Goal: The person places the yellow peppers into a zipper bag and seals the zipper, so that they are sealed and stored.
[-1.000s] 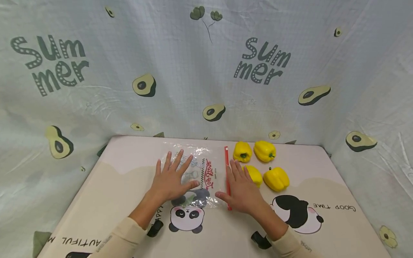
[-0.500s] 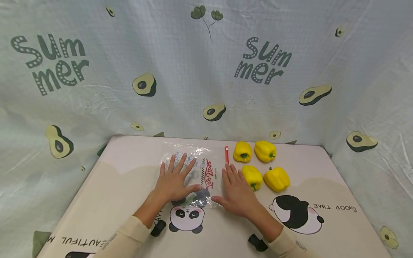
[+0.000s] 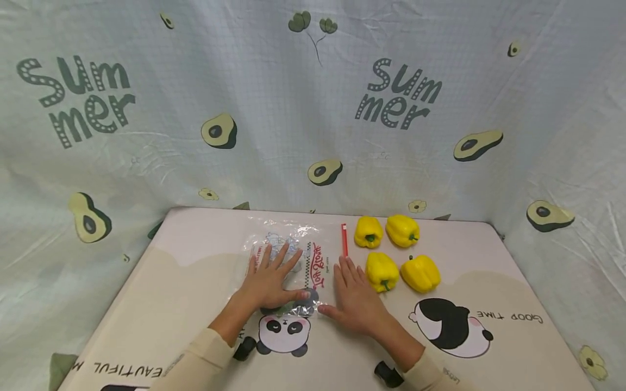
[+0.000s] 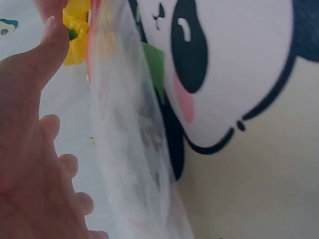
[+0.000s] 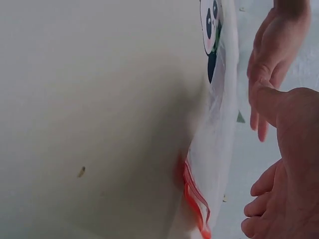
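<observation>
A clear plastic zip bag (image 3: 293,231) with red lettering and a red strip (image 3: 344,239) along its right edge lies flat on the table. Over its lower left part is my left hand (image 3: 269,285), fingers straight and spread. In the left wrist view, the left palm (image 4: 30,144) faces the bag (image 4: 129,124) with a gap between. My right hand (image 3: 359,301) is over the bag's lower right edge, fingers straight, covering the lower strip. The right wrist view shows the right hand (image 5: 304,144) a little off the bag (image 5: 219,124). Neither hand grips anything.
Several yellow bell peppers stand right of the bag; the nearest pepper (image 3: 381,271) is close beside my right fingers. The pale table (image 3: 171,293) has printed pandas. A curtain (image 3: 274,108) with avocado prints hangs behind it.
My right hand has slid left, away from the peppers, uncovering the near left one. My left hand has shifted slightly right and towards me. The bag and peppers stay in place.
</observation>
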`<state>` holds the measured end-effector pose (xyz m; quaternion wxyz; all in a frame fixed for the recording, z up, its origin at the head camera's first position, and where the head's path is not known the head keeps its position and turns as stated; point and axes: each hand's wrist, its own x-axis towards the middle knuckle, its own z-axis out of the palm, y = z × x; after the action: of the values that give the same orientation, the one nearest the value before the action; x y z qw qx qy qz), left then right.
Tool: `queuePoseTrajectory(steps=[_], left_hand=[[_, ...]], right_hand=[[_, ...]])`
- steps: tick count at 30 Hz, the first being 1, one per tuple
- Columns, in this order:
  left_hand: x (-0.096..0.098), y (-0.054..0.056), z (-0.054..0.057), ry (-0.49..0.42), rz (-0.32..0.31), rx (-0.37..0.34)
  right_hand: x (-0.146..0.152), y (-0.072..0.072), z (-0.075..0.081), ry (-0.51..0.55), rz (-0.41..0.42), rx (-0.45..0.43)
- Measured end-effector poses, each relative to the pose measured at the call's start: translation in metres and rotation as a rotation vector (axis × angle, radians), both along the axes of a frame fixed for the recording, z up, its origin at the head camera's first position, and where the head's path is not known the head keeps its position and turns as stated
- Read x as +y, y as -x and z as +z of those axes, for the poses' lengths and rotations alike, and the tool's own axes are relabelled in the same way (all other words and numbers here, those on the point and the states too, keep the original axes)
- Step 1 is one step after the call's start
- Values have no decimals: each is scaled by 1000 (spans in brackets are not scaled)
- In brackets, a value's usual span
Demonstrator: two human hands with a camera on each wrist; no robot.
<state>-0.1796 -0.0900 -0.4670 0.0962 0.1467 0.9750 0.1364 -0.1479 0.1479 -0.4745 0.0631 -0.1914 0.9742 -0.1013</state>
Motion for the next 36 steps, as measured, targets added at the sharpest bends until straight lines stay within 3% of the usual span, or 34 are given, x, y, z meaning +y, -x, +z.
queuePoseTrajectory(steps=[11,15,26,36], left_hand=[[-17,-1,-13,-9,34,-114],[-23,1,-16,-8,19,-114],[-28,4,-12,-49,-15,-104],[-35,2,-7,-86,-31,-117]], right_hand=[[-1,-5,-7,62,-1,-59],[-1,-4,-8,71,-12,-71],[3,-2,-10,113,-75,-136],[7,0,-15,278,-150,-196]])
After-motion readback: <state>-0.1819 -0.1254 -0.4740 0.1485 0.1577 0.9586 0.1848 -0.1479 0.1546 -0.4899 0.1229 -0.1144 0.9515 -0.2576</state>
